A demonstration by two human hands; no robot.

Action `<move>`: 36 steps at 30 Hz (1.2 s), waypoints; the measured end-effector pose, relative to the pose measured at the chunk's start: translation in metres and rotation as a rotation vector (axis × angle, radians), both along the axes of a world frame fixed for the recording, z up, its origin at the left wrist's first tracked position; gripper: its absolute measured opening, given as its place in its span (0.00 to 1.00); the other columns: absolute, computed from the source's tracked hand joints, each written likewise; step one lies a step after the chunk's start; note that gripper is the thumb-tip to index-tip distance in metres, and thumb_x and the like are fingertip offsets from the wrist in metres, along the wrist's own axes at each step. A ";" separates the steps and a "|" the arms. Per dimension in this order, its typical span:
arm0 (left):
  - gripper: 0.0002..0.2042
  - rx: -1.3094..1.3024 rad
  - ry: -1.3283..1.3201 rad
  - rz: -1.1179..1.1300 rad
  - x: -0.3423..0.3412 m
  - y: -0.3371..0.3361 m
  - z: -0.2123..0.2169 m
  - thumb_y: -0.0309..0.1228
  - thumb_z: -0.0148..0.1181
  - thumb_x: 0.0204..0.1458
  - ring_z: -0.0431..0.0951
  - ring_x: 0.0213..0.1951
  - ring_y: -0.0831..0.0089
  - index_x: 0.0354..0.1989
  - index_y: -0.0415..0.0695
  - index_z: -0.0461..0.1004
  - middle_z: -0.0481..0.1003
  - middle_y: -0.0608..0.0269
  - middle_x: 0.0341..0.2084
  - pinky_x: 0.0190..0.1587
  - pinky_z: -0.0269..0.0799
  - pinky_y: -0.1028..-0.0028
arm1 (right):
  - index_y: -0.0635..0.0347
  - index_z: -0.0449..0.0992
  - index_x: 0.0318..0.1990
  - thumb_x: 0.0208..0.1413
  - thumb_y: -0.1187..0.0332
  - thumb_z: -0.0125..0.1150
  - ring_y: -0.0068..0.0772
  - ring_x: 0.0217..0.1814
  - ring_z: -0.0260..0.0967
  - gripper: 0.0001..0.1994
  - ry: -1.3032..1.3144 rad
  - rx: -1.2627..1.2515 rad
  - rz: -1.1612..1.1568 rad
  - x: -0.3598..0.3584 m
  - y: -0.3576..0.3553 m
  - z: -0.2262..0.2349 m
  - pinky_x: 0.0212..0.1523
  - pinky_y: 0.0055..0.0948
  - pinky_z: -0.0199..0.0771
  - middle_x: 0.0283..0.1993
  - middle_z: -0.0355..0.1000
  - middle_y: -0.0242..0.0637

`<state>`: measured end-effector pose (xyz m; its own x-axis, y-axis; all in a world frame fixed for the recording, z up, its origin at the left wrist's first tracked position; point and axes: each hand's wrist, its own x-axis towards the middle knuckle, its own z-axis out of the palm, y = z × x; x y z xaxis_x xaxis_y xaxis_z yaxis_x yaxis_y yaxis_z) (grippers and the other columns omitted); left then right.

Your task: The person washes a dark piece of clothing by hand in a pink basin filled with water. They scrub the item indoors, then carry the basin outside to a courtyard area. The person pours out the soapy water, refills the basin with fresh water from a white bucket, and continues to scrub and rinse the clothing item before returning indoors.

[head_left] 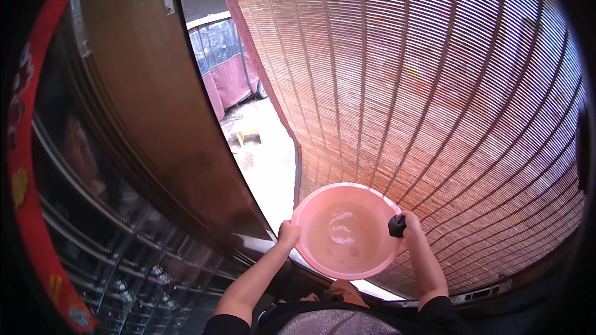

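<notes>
A round pink basin (pixel 347 190) is held out in front of my body, with cloudy, brownish water (pixel 341 226) in it. Light glints off the water's surface. My left hand (pixel 288 234) is closed on the basin's left rim. On the opposite side, my right hand (pixel 411 224) grips the right rim. A small black thing (pixel 397 226) sits at that hand, hanging over the inside of the rim; its kind is hard to make out. The undersides of the rim and some fingers are hidden.
A slatted bamboo-like blind (pixel 385 80) hangs ahead and to the right. At left stands a brown door (pixel 136 74), near a metal-barred panel (pixel 130 260) and a red banner (pixel 34 118). Through the doorway gap show bright ground (pixel 267 155) and a small yellow stool (pixel 248 132).
</notes>
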<state>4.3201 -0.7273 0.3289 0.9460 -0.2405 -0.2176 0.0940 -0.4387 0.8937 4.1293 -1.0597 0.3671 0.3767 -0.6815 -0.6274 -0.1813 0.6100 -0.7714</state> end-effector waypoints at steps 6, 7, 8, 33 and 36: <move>0.14 0.067 0.055 0.137 0.026 -0.002 0.019 0.31 0.53 0.35 0.74 0.32 0.59 0.30 0.34 0.71 0.73 0.49 0.26 0.36 0.68 0.67 | 0.63 0.67 0.15 0.28 0.71 0.53 0.42 0.22 0.64 0.05 0.037 -0.018 0.031 0.052 -0.007 -0.006 0.23 0.40 0.65 0.21 0.64 0.42; 0.14 0.052 0.041 0.160 0.029 -0.004 0.022 0.31 0.53 0.35 0.74 0.32 0.59 0.30 0.34 0.71 0.73 0.49 0.26 0.36 0.67 0.67 | 0.63 0.68 0.15 0.28 0.71 0.53 0.42 0.22 0.64 0.05 0.055 -0.025 0.043 0.061 -0.010 -0.010 0.23 0.40 0.65 0.21 0.65 0.42; 0.15 0.047 0.048 0.169 0.031 -0.005 0.028 0.31 0.53 0.35 0.73 0.32 0.58 0.31 0.34 0.70 0.73 0.48 0.27 0.37 0.67 0.67 | 0.63 0.68 0.16 0.29 0.71 0.53 0.41 0.22 0.64 0.05 0.073 -0.010 0.067 0.069 -0.014 -0.014 0.23 0.40 0.65 0.21 0.65 0.42; 0.08 -0.398 -0.221 0.487 0.230 -0.015 -0.075 0.26 0.55 0.34 0.72 0.22 0.69 0.23 0.36 0.73 0.72 0.57 0.17 0.25 0.65 0.71 | 0.65 0.65 0.25 0.41 0.74 0.46 0.38 0.31 0.64 0.03 -0.318 0.314 0.732 0.322 -0.066 -0.113 0.36 0.37 0.68 0.27 0.65 0.40; 0.08 -0.421 -0.233 0.548 0.269 -0.011 -0.079 0.26 0.55 0.34 0.73 0.24 0.68 0.23 0.36 0.73 0.73 0.56 0.18 0.27 0.66 0.71 | 0.65 0.64 0.24 0.41 0.74 0.44 0.40 0.30 0.64 0.04 -0.272 0.265 0.769 0.375 -0.062 -0.103 0.38 0.40 0.68 0.26 0.65 0.41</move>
<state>4.5887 -0.7382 0.2501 0.9649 0.2623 0.0107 -0.0115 0.0019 0.9999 4.5043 -1.1221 0.2638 0.8346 -0.0185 -0.5505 -0.4474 0.5601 -0.6972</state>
